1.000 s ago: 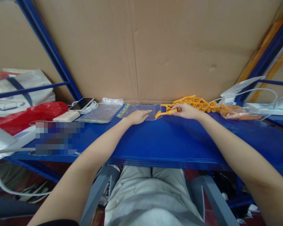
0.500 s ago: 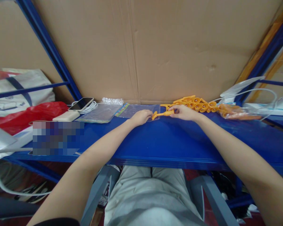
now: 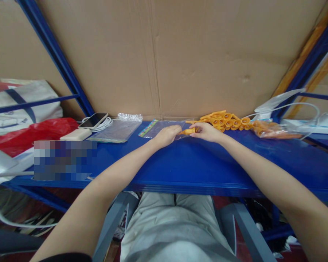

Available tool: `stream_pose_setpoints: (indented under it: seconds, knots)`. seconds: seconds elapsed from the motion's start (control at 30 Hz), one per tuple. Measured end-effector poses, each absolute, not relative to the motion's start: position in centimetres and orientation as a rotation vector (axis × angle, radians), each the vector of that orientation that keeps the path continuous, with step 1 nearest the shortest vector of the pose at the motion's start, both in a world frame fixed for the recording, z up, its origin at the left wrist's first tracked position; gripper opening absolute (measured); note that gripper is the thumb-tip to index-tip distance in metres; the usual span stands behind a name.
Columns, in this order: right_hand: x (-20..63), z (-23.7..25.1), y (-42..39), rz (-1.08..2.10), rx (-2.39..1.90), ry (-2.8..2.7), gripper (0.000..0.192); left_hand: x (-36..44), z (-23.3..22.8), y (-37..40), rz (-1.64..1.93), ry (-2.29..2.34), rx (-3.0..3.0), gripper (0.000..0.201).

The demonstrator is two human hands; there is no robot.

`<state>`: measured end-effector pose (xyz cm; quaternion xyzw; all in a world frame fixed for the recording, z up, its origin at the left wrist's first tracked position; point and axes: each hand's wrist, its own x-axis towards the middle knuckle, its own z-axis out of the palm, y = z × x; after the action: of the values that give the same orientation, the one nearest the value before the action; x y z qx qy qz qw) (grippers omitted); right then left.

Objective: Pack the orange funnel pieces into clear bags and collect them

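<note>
A clear plastic bag (image 3: 159,127) with a colourful header strip lies flat on the blue shelf. My left hand (image 3: 167,135) is closed at the bag's right end, its fingertips pinching the edge. From the right, my right hand (image 3: 207,131) grips an orange plastic piece (image 3: 190,131) with a ribbed shaft. The piece's left end meets the left fingertips at the bag's edge; how far it sits inside the bag I cannot tell. Behind and right of my right hand is a pile of similar orange pieces (image 3: 231,121), several with round cupped ends.
Left of the bag lies a stack of clear bags (image 3: 116,131), with a phone (image 3: 94,120) on a coiled white cable beyond. A red plastic bag (image 3: 43,131) sits farther left. Wrapped orange pieces (image 3: 274,130) are at right. Cardboard (image 3: 158,58) walls the back.
My right hand has moved left with the orange piece, bringing it against the left fingertips. The piece's flared left end is now hidden. The bag has shifted slightly right.
</note>
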<state>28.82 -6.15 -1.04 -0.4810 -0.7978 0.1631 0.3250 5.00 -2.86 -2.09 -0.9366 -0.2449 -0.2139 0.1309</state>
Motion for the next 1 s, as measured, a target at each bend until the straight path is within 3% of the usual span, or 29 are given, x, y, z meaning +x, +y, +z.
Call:
stream_pose_setpoints:
  seconds: [0.23,0.43,0.67,0.83,0.9,1.0]
  knots:
    - [26.4,-1.5,-5.9,0.575,-1.260,-2.057,0.039,5.2,-2.6,-3.1,-0.728,-0.621,-2.750,0.034]
    - [25.4,-0.3,-6.5,0.372,-1.346,-2.257,0.033,4.8,-2.0,-2.7,-0.729,-0.676,-2.745,0.030]
    - [24.8,0.4,-6.3,0.025,-1.440,-2.420,0.046,0.1,-0.8,-0.5,-0.662,-1.783,-2.275,0.043]
    - [24.3,0.4,-4.8,0.129,-1.414,-2.427,0.070,-2.0,-1.7,1.2,-0.344,-2.195,-2.358,0.057]
    - [23.9,0.4,-4.2,0.220,-1.441,-2.402,0.066,-2.0,-2.0,1.8,-0.313,-2.212,-2.424,0.060]
    - [23.1,0.1,-3.5,0.441,-1.440,-2.334,0.038,-2.0,-2.3,2.6,-0.354,-2.186,-2.497,0.061]
